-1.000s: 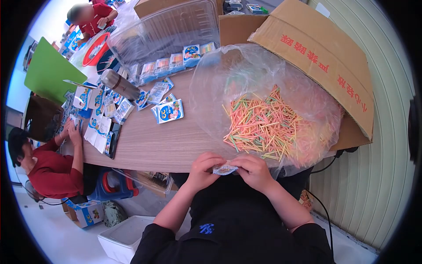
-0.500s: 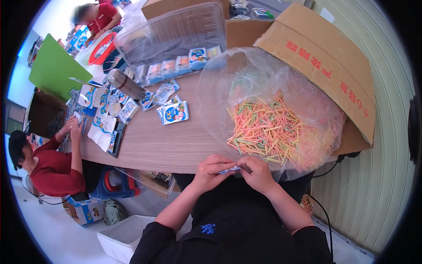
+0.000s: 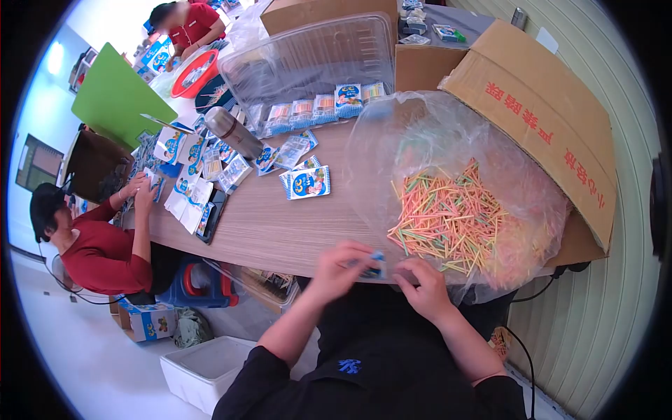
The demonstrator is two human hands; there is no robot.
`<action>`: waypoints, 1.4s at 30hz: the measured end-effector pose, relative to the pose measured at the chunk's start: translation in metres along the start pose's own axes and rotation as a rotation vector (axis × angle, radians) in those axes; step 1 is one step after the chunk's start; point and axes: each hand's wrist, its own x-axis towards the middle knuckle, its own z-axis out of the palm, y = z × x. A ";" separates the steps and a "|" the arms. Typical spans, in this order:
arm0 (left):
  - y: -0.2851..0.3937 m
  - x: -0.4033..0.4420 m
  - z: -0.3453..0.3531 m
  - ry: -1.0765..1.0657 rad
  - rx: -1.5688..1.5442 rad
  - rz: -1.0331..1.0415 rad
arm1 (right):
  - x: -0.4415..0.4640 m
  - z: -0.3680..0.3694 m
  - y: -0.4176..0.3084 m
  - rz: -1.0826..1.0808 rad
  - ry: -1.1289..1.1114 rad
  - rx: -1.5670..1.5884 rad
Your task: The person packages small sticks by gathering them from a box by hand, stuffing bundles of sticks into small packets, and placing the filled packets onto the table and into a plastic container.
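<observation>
My left hand (image 3: 341,271) pinches a small blue-and-white packet (image 3: 376,264) at the table's front edge; motion blurs the fingers and the print. Just right of the packet is my right hand (image 3: 424,285), its fingers loosely curved, thumb and forefinger apart, with nothing visible between them. Beyond the right hand, a clear plastic bag (image 3: 374,157) lies open, full of thin pink, yellow and green sticks (image 3: 451,217). Similar printed packets (image 3: 309,183) lie on the table ahead of my left hand.
A cardboard box (image 3: 539,119) stands around the bag. At the back is a clear plastic tray (image 3: 308,59) with several packets. A steel flask (image 3: 233,133), white cards (image 3: 189,199) and a dark phone-like object (image 3: 213,217) are to the left. A co-worker (image 3: 105,252) sits at left.
My hands have drawn apart; earlier both were at the packet. It now stays in my left hand, with more of it showing. The whole view has shifted slightly.
</observation>
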 end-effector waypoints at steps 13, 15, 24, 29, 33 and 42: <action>-0.039 0.038 -0.158 0.125 0.743 -0.142 | -0.005 -0.071 0.006 -0.026 0.172 -0.372; -0.037 0.053 -0.145 0.182 0.927 0.083 | -0.008 -0.076 0.003 0.002 0.163 -0.368; -0.030 0.125 -0.128 -0.271 0.888 -0.160 | -0.013 -0.075 -0.011 -0.016 0.206 -0.361; -0.031 0.136 -0.153 -0.430 0.835 -0.183 | -0.020 -0.076 -0.004 0.018 0.216 -0.347; -0.035 0.134 -0.158 -0.387 0.796 -0.207 | -0.024 -0.075 -0.003 0.018 0.213 -0.362; -0.046 0.123 -0.164 -0.396 0.694 -0.258 | -0.023 -0.074 -0.003 0.024 0.169 -0.366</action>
